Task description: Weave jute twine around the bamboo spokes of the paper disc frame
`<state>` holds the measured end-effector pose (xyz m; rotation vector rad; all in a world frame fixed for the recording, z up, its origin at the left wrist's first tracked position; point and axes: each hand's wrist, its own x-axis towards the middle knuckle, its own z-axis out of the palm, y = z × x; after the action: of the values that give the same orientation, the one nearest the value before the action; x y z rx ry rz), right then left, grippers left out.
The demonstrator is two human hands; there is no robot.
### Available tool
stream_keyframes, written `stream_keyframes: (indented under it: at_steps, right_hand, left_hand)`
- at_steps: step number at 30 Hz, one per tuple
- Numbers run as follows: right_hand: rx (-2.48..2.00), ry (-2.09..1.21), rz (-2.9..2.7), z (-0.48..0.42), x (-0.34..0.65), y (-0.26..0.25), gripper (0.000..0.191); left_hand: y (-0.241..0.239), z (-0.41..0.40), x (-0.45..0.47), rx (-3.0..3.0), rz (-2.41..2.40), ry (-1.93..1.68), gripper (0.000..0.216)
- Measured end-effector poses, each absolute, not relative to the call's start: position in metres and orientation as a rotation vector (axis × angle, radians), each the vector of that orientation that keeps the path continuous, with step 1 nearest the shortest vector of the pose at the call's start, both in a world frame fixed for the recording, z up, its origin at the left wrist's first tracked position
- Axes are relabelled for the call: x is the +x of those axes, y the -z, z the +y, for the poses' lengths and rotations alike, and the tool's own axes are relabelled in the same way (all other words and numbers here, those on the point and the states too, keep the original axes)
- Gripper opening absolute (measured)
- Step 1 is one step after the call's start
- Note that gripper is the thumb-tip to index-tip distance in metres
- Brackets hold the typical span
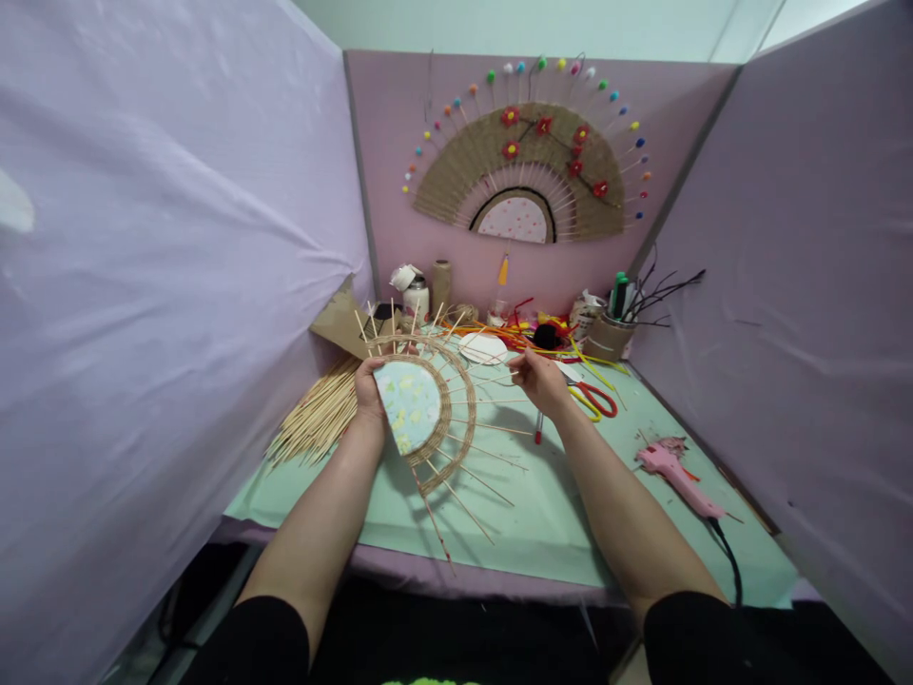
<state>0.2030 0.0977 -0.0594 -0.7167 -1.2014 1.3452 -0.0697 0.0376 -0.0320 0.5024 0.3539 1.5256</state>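
Observation:
My left hand [369, 388] grips the straight edge of a half-round fan frame [462, 419], held tilted above the table. The frame has a pale blue patterned half-disc [410, 404] at its centre. Bands of brown twine are woven round it through thin wooden sticks that fan outward. My right hand [538, 381] is at the stick tips on the right side, thumb and fingers pinched together. A thin strand, which looks like twine, runs to those fingertips. Part of the left fingers is hidden behind the fan frame.
Bundled sticks [314, 414] lie at left. Red-and-yellow scissors [595, 400] and a pink glue gun [677, 476] with a cord lie at right. Behind are a white oval [483, 348], a jar [416, 300] and a pot of twigs [610, 335]. A finished-looking fan [456, 181] hangs on the back panel.

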Motion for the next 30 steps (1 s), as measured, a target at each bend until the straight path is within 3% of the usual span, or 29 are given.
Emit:
stream_keyframes:
  at_steps: [9, 12, 17, 22, 30]
  right_hand:
    - [-0.629, -2.018, -1.227, 0.080, 0.192, 0.064, 0.071]
    - [-0.660, -2.044, -1.172, 0.078, 0.191, 0.062, 0.066]
    - [-0.643, -1.994, -1.182, 0.076, 0.187, 0.060, 0.039]
    - [-0.681, -1.926, -1.229, 0.077, 0.186, 0.062, 0.028]
    - [-0.718, -1.886, -1.427, 0.079, 0.180, 0.075, 0.053]
  left_hand:
    - [0.034, 0.039, -0.069, 0.437, 0.427, -1.577, 0.053]
    - [0.033, 0.039, -0.069, 0.371, 0.435, -1.600, 0.051]
    - [0.032, 0.040, -0.068, 0.347, 0.426, -1.654, 0.049]
    - [0.033, 0.041, -0.069, 0.398, 0.474, -1.656, 0.050]
    - [0.036, 0.044, -0.066, 0.363, 0.526, -1.548, 0.051]
